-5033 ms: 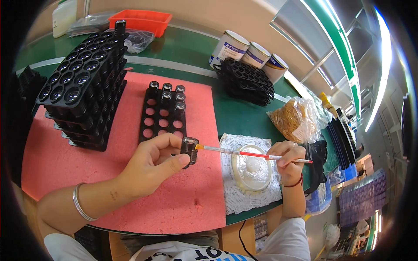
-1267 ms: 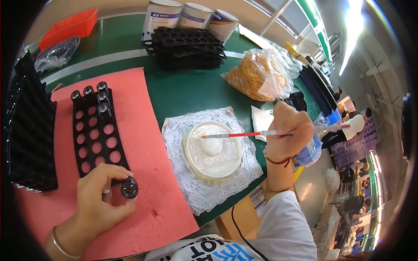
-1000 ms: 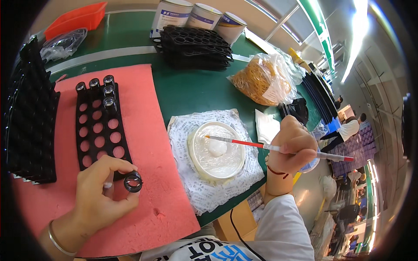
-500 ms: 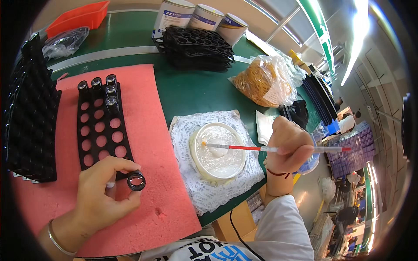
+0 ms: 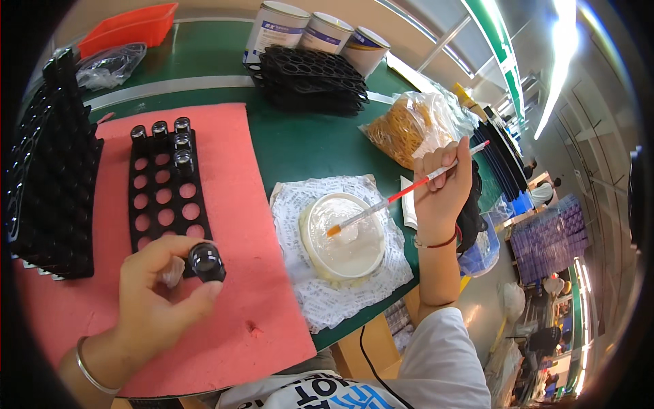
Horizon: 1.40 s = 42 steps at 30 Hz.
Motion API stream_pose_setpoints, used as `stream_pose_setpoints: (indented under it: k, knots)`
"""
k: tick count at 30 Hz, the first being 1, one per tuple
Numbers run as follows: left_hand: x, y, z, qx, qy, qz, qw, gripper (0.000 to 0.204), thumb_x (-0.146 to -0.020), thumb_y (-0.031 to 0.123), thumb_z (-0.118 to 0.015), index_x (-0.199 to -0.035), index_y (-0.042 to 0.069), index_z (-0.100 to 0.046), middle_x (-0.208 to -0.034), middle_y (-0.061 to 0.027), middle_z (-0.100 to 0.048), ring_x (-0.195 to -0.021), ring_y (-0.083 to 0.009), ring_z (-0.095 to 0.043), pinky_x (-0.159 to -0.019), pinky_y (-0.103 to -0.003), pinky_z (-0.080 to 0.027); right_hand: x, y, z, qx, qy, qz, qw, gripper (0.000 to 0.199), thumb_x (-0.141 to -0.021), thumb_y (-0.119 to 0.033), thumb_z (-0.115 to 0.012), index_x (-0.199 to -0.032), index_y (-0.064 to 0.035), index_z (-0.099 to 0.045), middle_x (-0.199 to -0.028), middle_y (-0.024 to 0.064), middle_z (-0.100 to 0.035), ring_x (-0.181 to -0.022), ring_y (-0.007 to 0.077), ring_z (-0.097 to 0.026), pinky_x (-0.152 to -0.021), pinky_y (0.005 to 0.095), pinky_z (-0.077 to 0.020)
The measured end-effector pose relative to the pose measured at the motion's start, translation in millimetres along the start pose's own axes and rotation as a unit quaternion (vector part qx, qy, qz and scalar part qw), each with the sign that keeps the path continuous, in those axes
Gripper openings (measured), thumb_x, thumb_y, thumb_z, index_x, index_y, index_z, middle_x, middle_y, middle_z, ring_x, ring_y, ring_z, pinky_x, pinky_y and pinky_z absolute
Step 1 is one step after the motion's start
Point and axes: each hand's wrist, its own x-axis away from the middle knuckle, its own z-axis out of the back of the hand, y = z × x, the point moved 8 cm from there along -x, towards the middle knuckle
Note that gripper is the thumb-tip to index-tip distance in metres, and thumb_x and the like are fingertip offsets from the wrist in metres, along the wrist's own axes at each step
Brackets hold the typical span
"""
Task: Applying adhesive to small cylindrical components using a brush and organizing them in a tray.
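1. The small glossy black cylinder [image 5: 206,262] is at the near left, above the pink foam mat [image 5: 269,300], its shiny rounded end facing up toward the camera.
2. The left hand [image 5: 157,290] grasps that cylinder between thumb and index finger, the other fingers curled behind it.
3. The right hand [image 5: 443,191] has its fingers pinched around the slim red-and-clear brush with amber bristles [image 5: 395,198], which slants from far right to near left.
4. The bristles point down over the shallow round white dish [image 5: 361,255]; whether they touch its glossy surface, I cannot tell.
5. Under the dish lies a crumpled white printed sheet [image 5: 310,300], to the right of the mat.
6. Just beyond the left hand, the flat black plastic tray with round holes [image 5: 175,204] lies on the mat; five similar black cylinders [image 5: 182,141] stand at its far end.
7. A tall stack of black cupped trays [image 5: 54,177] rises at the far left.
8. Farther back on the green tabletop [image 5: 300,146] are an orange-red plastic bin [image 5: 129,28] on the left, three pale metal cans [image 5: 327,33] behind a pile of black perforated trays [image 5: 310,78], and, to the right, a clear bag of yellowish bands [image 5: 405,126].
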Motion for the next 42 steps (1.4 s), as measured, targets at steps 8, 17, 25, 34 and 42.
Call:
stream_pose_setpoints:
  k: [8, 17, 25, 34, 42]
  knots:
    - [-1.2, -2.4, 1.9, 0.160, -0.017, 0.076, 0.984, 0.026, -0.070, -0.005, -0.065, -0.093, 0.000, -0.052, -0.070, 0.0015, -0.054, -0.055, 0.0008, -0.042, -0.046, -0.015, -0.031, 5.1, 17.3, 11.2, -0.013, 0.083, -0.076, 0.994, 0.035, -0.091, -0.026, -0.042, -0.062, -0.0073, -0.043, -0.044, -0.0024, -0.031, -0.038, 0.0056, -0.024, -0.040, 0.0204, -0.0226]
    - [-0.8, -1.3, 1.8, 0.176, -0.023, 0.067, 0.982, 0.027, -0.071, -0.003, -0.066, -0.094, -0.001, -0.053, -0.074, 0.0003, -0.056, -0.056, 0.0012, -0.042, -0.047, -0.014, -0.031, 8.2, 19.0, 7.7, -0.042, 0.084, -0.088, 0.992, 0.032, -0.091, -0.027, -0.044, -0.064, -0.0081, -0.045, -0.046, -0.0031, -0.034, -0.039, 0.0047, -0.027, -0.040, 0.0194, -0.0238]
    - [-1.3, -5.4, 0.7, 0.141, -0.040, 0.090, 0.985, 0.023, -0.072, 0.002, -0.068, -0.092, -0.001, -0.056, -0.076, 0.0022, -0.054, -0.054, 0.0021, -0.038, -0.047, -0.014, -0.030, 39.3, 6.0, -32.3, -0.012, -0.174, -0.018, 0.985, 0.028, -0.089, -0.031, -0.045, -0.076, -0.0059, -0.046, -0.061, 0.0046, -0.047, -0.054, 0.0141, -0.046, -0.047, 0.0249, -0.0385]
    - [0.8, -5.3, -2.9, 0.215, -0.046, 0.091, 0.971, 0.022, -0.073, 0.001, -0.067, -0.091, -0.001, -0.055, -0.078, -0.0006, -0.053, -0.064, -0.0003, -0.047, -0.054, -0.015, -0.037, 61.3, 3.4, -63.4, 0.079, -0.323, 0.041, 0.942, 0.028, -0.089, -0.030, -0.046, -0.079, -0.0036, -0.050, -0.063, 0.0102, -0.054, -0.048, 0.0176, -0.052, -0.045, 0.0274, -0.0400]
    - [0.2, -3.4, -2.7, 0.213, -0.050, 0.085, 0.972, 0.023, -0.074, 0.001, -0.067, -0.092, -0.002, -0.055, -0.078, 0.0001, -0.052, -0.063, -0.0003, -0.046, -0.053, -0.015, -0.036, 59.2, 4.6, -60.8, 0.067, -0.303, 0.038, 0.950, 0.029, -0.086, -0.026, -0.053, -0.075, 0.0006, -0.055, -0.062, 0.0144, -0.058, -0.050, 0.0218, -0.057, -0.048, 0.0282, -0.0463]
